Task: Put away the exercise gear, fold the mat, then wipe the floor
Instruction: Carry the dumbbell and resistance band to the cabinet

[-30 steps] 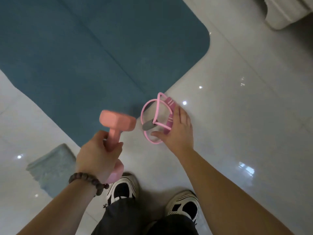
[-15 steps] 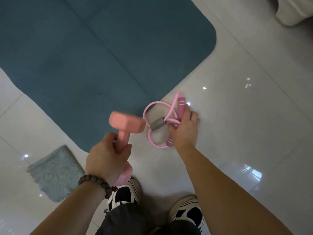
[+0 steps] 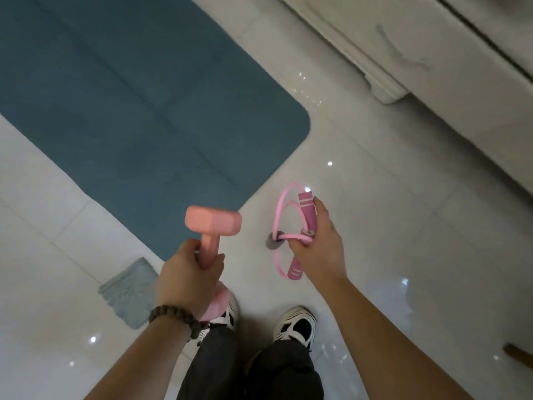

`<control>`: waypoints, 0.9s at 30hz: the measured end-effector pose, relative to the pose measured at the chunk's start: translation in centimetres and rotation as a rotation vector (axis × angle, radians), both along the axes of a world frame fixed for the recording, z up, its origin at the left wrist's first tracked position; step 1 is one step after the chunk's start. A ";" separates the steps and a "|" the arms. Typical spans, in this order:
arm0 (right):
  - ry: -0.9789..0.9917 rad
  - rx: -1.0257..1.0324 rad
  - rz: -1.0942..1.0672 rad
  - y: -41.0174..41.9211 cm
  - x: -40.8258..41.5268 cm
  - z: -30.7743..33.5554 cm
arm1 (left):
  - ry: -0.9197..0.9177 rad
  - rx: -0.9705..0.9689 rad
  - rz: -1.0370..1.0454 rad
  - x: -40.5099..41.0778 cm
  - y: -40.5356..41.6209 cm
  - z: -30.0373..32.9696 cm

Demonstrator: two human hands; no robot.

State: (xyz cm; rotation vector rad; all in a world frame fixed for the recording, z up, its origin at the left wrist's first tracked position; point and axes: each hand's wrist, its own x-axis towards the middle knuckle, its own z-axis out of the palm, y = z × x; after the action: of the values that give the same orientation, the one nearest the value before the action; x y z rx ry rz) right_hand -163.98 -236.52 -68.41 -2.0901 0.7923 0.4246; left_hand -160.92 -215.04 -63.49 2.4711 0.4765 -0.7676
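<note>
Your left hand (image 3: 187, 280) is closed around the handle of the pink dumbbell (image 3: 212, 226); the fingers and the thumb wrap the bar, and the dumbbell stands almost upright in the air, one head above the fist and the other head below it, near your left shoe (image 3: 223, 317). On this wrist you wear a bracelet of dark beads (image 3: 173, 319).

Your right hand (image 3: 318, 245) grips the pink jump rope (image 3: 290, 226). The fingers are curled over the two dark pink handles, which lie together along the palm, and the thin pink cord makes loops to the left of the hand. A small grey piece sits where the loops meet. The rope is lifted, not lying on the floor (image 3: 403, 226).

The blue mat (image 3: 129, 111) lies flat and unfolded on the white tiled floor, and its rounded corner is near the rope. A grey-green cloth (image 3: 128, 293) lies crumpled on the floor just beside the near edge of the mat, to the left of your left hand. A pale piece of furniture (image 3: 432, 53) stands along the far right edge of the floor. Your right shoe (image 3: 295, 324) is on the tiles below the rope.
</note>
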 end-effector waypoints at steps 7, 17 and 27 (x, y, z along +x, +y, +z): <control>-0.040 0.012 -0.104 -1.0 0.4 19.6 | -0.044 -0.055 -0.098 3.0 -2.8 18.7; -0.191 -0.093 -0.173 -3.9 -3.6 44.1 | -0.234 -0.101 -0.294 2.9 -4.7 40.7; -0.225 -0.090 -0.530 -9.7 -12.5 53.2 | -0.290 -0.172 -0.540 0.9 -12.7 47.9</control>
State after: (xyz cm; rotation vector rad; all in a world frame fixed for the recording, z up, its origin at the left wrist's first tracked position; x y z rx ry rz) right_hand -176.45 -246.26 -15.19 -1.8672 1.1938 -0.1341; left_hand -159.98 -227.74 -15.61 2.5067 -0.3638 -0.5951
